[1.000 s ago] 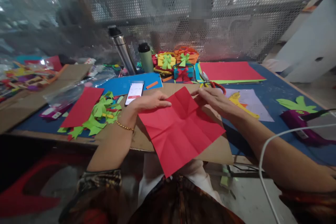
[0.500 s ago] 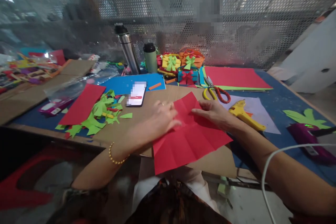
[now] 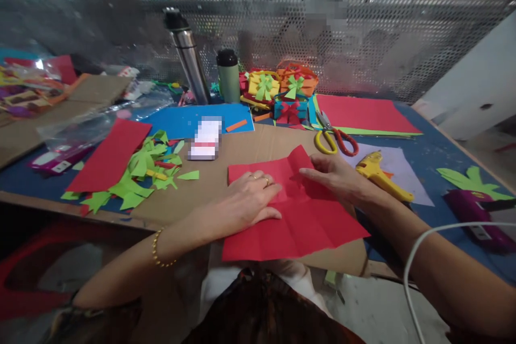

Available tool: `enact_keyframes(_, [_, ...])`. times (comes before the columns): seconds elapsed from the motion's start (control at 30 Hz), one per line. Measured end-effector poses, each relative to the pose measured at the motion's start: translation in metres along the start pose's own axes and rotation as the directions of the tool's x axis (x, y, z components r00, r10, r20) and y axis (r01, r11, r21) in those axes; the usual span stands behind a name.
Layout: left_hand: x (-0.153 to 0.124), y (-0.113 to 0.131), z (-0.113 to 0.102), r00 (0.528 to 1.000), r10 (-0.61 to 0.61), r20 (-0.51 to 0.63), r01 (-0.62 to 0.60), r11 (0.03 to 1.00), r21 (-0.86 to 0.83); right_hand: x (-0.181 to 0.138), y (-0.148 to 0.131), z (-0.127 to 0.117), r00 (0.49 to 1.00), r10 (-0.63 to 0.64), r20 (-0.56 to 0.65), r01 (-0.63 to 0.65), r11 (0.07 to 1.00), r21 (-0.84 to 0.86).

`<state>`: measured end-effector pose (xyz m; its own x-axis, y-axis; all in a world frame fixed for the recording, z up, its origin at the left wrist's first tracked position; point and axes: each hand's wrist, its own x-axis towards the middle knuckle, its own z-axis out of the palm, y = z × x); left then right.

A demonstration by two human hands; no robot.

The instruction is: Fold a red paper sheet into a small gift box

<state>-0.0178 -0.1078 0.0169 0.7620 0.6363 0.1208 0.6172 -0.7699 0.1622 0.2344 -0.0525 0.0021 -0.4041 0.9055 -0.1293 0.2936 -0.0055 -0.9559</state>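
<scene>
A creased sheet of red paper (image 3: pixel 298 228) lies over brown cardboard (image 3: pixel 173 209) in front of me, its fold lines running both ways. My left hand (image 3: pixel 249 200) rests on the left part of the sheet, palm down with fingers stretched out, rings showing. At the upper right edge, my right hand (image 3: pixel 328 173) pinches the paper, thumb on top and the other fingers partly hidden beneath. Scissors (image 3: pixel 334 137) with one yellow and one red handle lie just beyond my right hand. A yellow glue gun (image 3: pixel 381 176) sits to its right.
Green paper scraps (image 3: pixel 145 166) and a red piece (image 3: pixel 115 156) lie at left. A phone (image 3: pixel 205 140), steel flask (image 3: pixel 187 59), green bottle (image 3: pixel 228 78) and small paper baskets (image 3: pixel 278 86) stand farther back. A white cable (image 3: pixel 411 258) loops past my right forearm.
My left hand has settled flat on the paper from a blurred, raised pose. The sheet's left side now spreads out flatter. My right hand keeps its hold, and the view has shifted slightly.
</scene>
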Motion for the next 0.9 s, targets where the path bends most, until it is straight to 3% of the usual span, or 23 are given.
enact_keyframes(0.2, [0.01, 0.007, 0.009, 1.0, 0.017, -0.009, -0.015, 0.988, 0.154, -0.007, 0.003, 0.001, 0.991, -0.078, -0.108, 0.064, 0.989, -0.132])
enact_keyframes(0.3, [0.014, 0.006, 0.0, 0.998, 0.044, 0.038, -0.051, 0.982, 0.182, -0.007, 0.001, -0.002, 0.973, -0.141, -0.183, 0.109, 0.979, -0.174])
enact_keyframes(0.4, [0.025, -0.001, -0.018, 0.98, 0.093, 0.176, -0.112, 0.988, 0.104, -0.001, -0.004, -0.005, 0.964, -0.118, -0.238, 0.084, 0.986, -0.147])
enact_keyframes(0.5, [0.039, -0.015, -0.029, 0.962, 0.086, 0.259, -0.069, 0.995, -0.076, 0.006, -0.007, -0.002, 0.96, -0.062, -0.274, 0.035, 0.994, -0.103])
enact_keyframes(0.63, [0.045, -0.04, -0.027, 0.988, -0.053, 0.145, 0.078, 0.983, -0.169, 0.004, -0.006, 0.011, 0.98, 0.047, -0.192, -0.039, 0.998, 0.046])
enact_keyframes(0.73, [0.037, -0.053, -0.025, 0.991, -0.129, 0.042, 0.135, 0.97, -0.205, -0.004, -0.006, 0.018, 0.982, 0.066, -0.175, -0.063, 0.998, 0.022])
enact_keyframes(0.9, [0.028, -0.052, -0.023, 0.989, -0.058, 0.134, 0.088, 0.971, -0.223, -0.01, -0.011, 0.019, 0.978, 0.019, -0.209, -0.041, 0.994, -0.102])
